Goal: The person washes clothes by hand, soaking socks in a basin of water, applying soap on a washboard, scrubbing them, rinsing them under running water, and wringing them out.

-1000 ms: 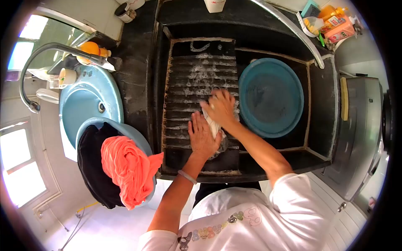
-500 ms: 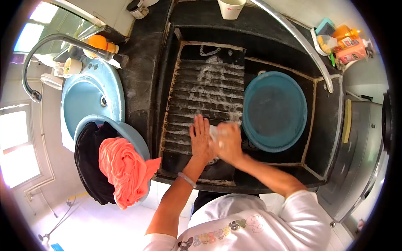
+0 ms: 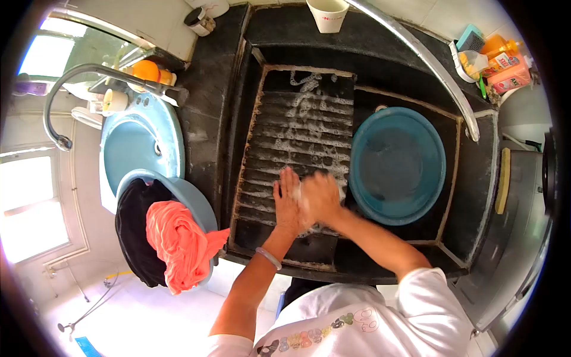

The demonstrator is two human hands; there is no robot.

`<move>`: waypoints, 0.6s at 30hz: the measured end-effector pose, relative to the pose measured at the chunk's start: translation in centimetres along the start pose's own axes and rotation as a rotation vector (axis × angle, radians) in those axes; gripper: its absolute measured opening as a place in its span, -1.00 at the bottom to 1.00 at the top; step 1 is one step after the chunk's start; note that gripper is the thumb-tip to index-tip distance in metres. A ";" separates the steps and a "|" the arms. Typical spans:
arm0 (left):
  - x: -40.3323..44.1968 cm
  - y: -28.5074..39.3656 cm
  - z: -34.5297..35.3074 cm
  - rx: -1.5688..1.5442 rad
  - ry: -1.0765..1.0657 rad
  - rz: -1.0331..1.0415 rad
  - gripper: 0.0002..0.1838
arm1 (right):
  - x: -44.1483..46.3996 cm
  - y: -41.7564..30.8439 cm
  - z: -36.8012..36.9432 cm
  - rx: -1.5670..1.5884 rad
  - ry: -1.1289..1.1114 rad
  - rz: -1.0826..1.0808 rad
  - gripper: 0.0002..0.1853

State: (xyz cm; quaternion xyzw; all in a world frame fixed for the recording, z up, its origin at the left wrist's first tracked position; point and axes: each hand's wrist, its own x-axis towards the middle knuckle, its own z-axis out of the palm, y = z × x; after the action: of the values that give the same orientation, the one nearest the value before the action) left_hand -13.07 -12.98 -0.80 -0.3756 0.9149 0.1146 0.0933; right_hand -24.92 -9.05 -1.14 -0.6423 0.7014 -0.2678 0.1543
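A ridged black washboard slab (image 3: 297, 143) in the dark sink is streaked with soap suds. On its lower part lies a small white cloth (image 3: 306, 199), mostly hidden by the hands. My left hand (image 3: 288, 202) rests flat at the cloth's left edge, fingers stretched upward. My right hand (image 3: 321, 199) is closed on the cloth, slightly blurred, right beside the left one. To the right of the slab stands a teal basin (image 3: 398, 166) with cloudy water in it.
A blue tub (image 3: 199, 205) at the left holds black clothing (image 3: 137, 232) and a coral cloth (image 3: 181, 244). Beyond it are a blue washbasin (image 3: 128, 154) and a curved faucet (image 3: 89, 68). A metal pipe (image 3: 422, 65) crosses the upper right, near bottles (image 3: 505, 65) and a white cup (image 3: 328, 15).
My right hand has moved down the slab, from over its ridges to beside my left hand, and its fingers have closed. The camera view has shifted slightly.
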 end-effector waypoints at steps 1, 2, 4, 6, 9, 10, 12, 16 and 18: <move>0.0 0.2 -0.2 -0.063 0.028 -0.006 -0.02 | 4.7 1.1 0.3 -0.122 -0.205 0.189 -0.69; -0.1 0.2 0.1 -0.133 0.075 -0.017 -0.02 | 7.7 2.6 2.0 -0.136 0.009 0.207 -0.68; 0.1 0.3 -0.3 -0.134 0.073 -0.032 -0.02 | 9.1 3.1 2.1 -0.124 0.257 0.190 -0.70; 0.1 0.6 -1.0 -0.147 -0.008 -0.064 -0.01 | 6.4 2.3 1.1 -0.065 0.286 0.115 -0.73; 0.3 0.6 -1.0 0.058 -0.122 -0.057 -0.01 | -1.7 0.7 -1.8 0.341 0.260 0.096 -0.72; 0.3 0.3 -0.8 0.035 -0.097 -0.028 -0.01 | -3.2 -0.7 -2.0 0.290 0.258 -0.010 -0.75; -0.4 0.3 -0.4 -0.002 -0.024 0.005 0.00 | -1.3 -1.0 -1.3 0.055 0.055 0.014 -0.79; 0.4 0.4 -0.3 -0.091 0.040 -0.046 0.00 | 8.8 3.3 2.2 -0.105 0.238 0.258 -0.85; 0.1 0.6 -0.6 -0.115 0.031 -0.047 0.00 | 6.2 2.8 1.4 -0.066 0.285 0.167 -0.78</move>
State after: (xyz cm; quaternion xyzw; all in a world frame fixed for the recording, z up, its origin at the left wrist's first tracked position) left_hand -13.60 -12.84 -0.20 -0.4033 0.8991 0.1592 0.0600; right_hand -27.20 -15.30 -3.12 -0.5419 0.7755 -0.3193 0.0541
